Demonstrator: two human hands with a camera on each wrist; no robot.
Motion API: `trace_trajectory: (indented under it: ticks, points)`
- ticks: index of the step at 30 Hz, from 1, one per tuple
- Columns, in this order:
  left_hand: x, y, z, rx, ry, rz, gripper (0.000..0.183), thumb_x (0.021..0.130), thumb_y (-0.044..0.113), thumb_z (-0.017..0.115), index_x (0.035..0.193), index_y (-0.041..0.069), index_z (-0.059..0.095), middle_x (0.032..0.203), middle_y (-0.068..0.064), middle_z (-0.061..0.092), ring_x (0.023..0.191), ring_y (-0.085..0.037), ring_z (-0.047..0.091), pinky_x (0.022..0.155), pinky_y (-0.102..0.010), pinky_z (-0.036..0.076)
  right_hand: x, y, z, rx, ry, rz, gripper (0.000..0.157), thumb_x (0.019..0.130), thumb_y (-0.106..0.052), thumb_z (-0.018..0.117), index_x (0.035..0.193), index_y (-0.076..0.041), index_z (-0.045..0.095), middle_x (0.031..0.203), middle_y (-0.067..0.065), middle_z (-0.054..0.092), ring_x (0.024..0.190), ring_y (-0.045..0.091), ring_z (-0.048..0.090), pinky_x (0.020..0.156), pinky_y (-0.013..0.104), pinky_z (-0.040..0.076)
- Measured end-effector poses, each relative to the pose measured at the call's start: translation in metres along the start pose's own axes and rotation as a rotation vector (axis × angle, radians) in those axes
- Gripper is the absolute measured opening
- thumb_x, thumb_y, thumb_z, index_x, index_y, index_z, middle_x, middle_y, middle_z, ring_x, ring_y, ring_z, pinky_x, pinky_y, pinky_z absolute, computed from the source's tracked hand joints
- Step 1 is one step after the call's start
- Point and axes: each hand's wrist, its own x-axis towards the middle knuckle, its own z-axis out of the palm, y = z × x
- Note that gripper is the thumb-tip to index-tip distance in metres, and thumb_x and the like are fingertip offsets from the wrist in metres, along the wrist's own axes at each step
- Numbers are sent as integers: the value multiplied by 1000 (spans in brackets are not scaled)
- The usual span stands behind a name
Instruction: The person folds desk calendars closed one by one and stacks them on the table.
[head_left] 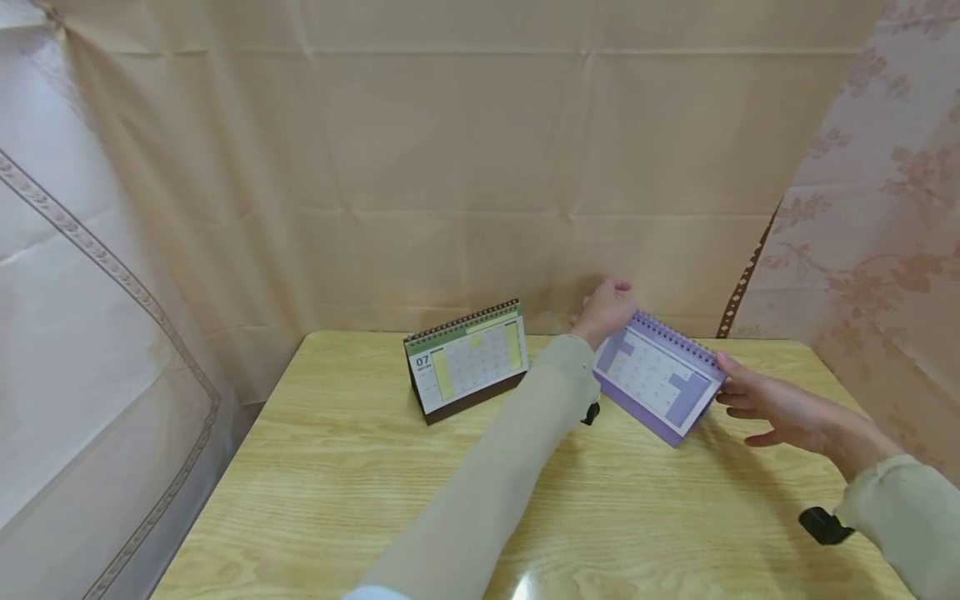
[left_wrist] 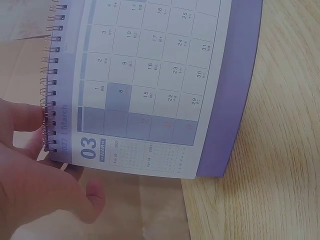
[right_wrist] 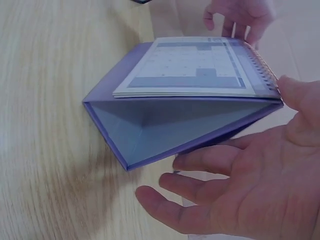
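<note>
Showing March, the wedge-shaped purple calendar is spiral-bound.

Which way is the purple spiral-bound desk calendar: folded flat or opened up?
Opened up: the purple spiral-bound desk calendar shows a hollow triangular end.

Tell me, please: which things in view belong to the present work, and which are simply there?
In the work:
purple calendar
left hand, at one end of its ring binding
right hand, at the other end

Simply there:
green-topped calendar, standing untouched
wood-grain table
beige cloth behind
</note>
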Motion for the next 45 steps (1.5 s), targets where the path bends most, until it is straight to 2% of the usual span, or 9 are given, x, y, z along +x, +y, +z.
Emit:
trace_trajectory:
  ticks: [9,17,23,28,32,35,38,42,45]
  points:
    - [-2,1,-2,-7,4,3,41,94,19,56,133,30,62,129,13,64,130,-18,48,115,-59,16,1,1,6,-19,62,-21,88,104,-66,13,160,0,-8,160,38,-7,142,64,-1,98,75,36]
    - [-1,1,1,3,30,6,52,88,16,63,137,33,56,134,14,62,132,-17,48,116,-60,15,-1,1,3,-145,105,68,104,98,-74,9,155,13,4,158,40,2,142,64,6,90,74,41]
    - [-1,0,-1,-2,37,17,50,88,16,64,135,33,58,132,13,63,128,-17,50,114,-59,19,1,-2,3,-77,114,14,94,102,-69,17,159,4,2,160,37,1,143,63,6,94,74,40]
    - [0,-1,-2,1,49,20,48,87,15,65,131,33,60,129,13,65,124,-15,53,112,-58,22,1,-3,2,-56,177,-38,88,105,-63,27,158,7,19,160,34,13,144,58,15,95,71,41]
    - [1,-2,0,-13,40,22,48,86,14,67,130,33,62,127,11,65,121,-15,55,112,-57,23,0,-3,2,-22,261,-73,76,106,-56,40,149,6,39,149,26,46,134,42,47,95,62,45]
    - [3,-4,0,-21,37,30,48,86,14,67,131,33,62,129,12,64,120,-14,56,112,-57,23,0,-5,3,46,299,-114,54,106,-49,49,133,-2,54,122,2,68,112,14,62,91,47,51]
    - [5,-7,0,-59,31,47,45,89,13,68,131,28,63,127,9,64,117,-12,57,112,-49,30,1,-7,5,124,318,-154,34,105,-41,54,119,-10,58,103,-16,68,96,1,63,83,34,54]
    - [7,-9,0,-151,14,88,41,91,7,69,131,15,63,125,0,64,110,-12,59,102,-30,43,1,-11,8,176,334,-175,30,104,-38,57,116,-10,58,98,-14,70,93,4,66,80,33,58]
    - [8,-10,-1,-167,15,109,42,90,4,68,131,10,63,125,-3,64,108,-13,59,96,-25,46,1,-13,10,193,340,-175,34,104,-37,59,119,-8,56,99,-13,70,93,5,66,80,36,59]
